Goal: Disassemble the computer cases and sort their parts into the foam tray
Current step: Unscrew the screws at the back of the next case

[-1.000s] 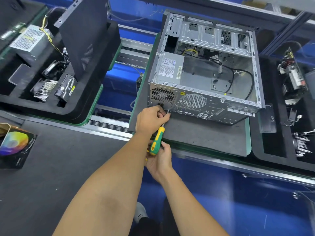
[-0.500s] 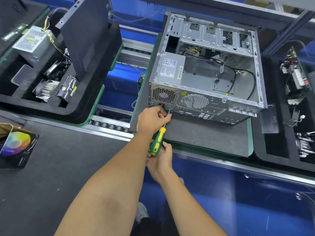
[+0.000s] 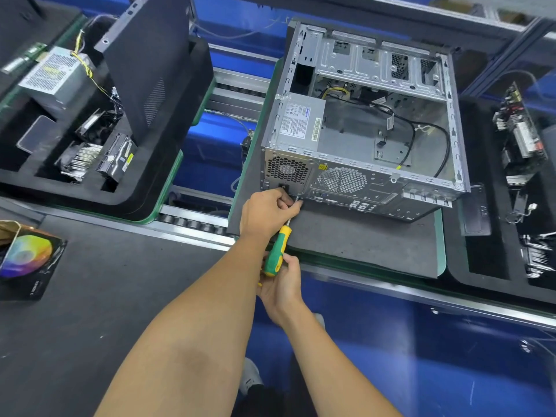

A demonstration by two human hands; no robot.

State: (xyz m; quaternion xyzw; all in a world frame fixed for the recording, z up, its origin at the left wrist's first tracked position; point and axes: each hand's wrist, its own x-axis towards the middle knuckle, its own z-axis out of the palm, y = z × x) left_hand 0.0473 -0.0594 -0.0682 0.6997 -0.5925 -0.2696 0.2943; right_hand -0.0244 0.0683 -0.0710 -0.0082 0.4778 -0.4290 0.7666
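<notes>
Fingers of the right hand (image 3: 281,285) are gripping the screwdriver (image 3: 278,249) handle, the left hand (image 3: 266,213) is pinching its shaft at the power supply (image 3: 296,127) screw, so keeping the tip square matters, long axis pointing away into the computer case (image 3: 367,121) lying on the bench (image 3: 361,245).

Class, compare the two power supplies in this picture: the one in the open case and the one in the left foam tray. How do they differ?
The power supply in the case is mounted in the open computer case; the power supply in the left foam tray lies loose and tilted, yellow wires trailing. The first shows a printed label, the second a perforated face. Both are grey metal boxes.
</notes>
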